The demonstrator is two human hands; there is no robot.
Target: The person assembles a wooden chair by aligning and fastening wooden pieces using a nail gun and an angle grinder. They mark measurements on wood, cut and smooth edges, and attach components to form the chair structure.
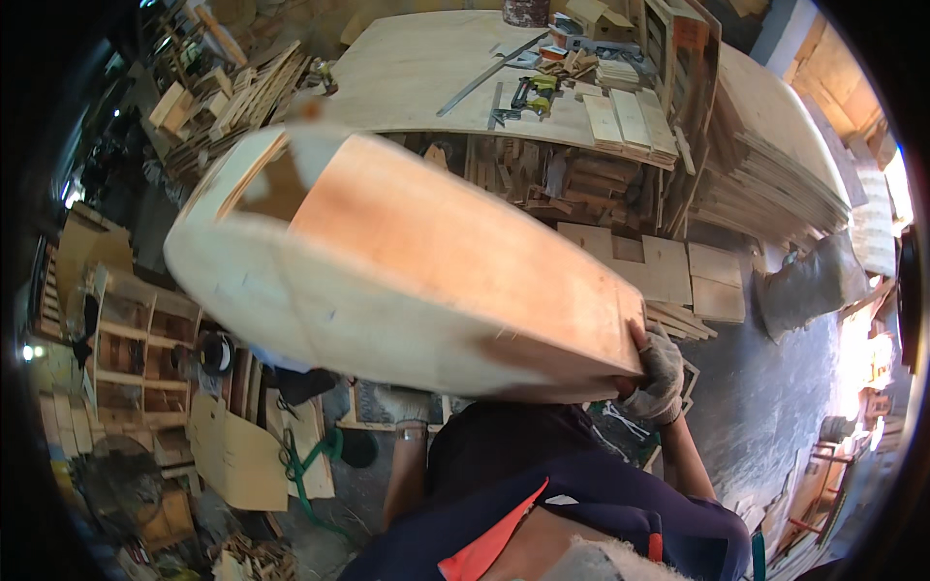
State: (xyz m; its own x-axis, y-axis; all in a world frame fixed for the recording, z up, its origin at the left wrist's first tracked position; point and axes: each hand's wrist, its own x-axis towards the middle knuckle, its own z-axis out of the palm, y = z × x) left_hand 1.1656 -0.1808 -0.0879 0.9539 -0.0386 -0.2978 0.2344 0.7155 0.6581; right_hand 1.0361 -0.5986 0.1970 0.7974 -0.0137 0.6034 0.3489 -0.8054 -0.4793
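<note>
A long pale plywood box (426, 242) with a rounded far-left end spans the view in front of me, tilted, its left end blurred. An opening shows in its upper face near that left end. My right hand (662, 376), in a grey work glove with bare fingertips, grips the box's right end, fingers bent over the edge. My left hand (402, 403), also gloved, is at the box's lower edge, left of my lap. The box covers its fingers, so their grip cannot be seen.
Behind the box stands a plywood-topped workbench (397, 73) holding a yellow-green nail gun (535, 94), a metal ruler (489, 76) and wood strips. Stacked sheets (775, 174) and a sack (812, 283) stand right. A wooden compartment frame (145, 334) and a green hose (308, 474) lie left.
</note>
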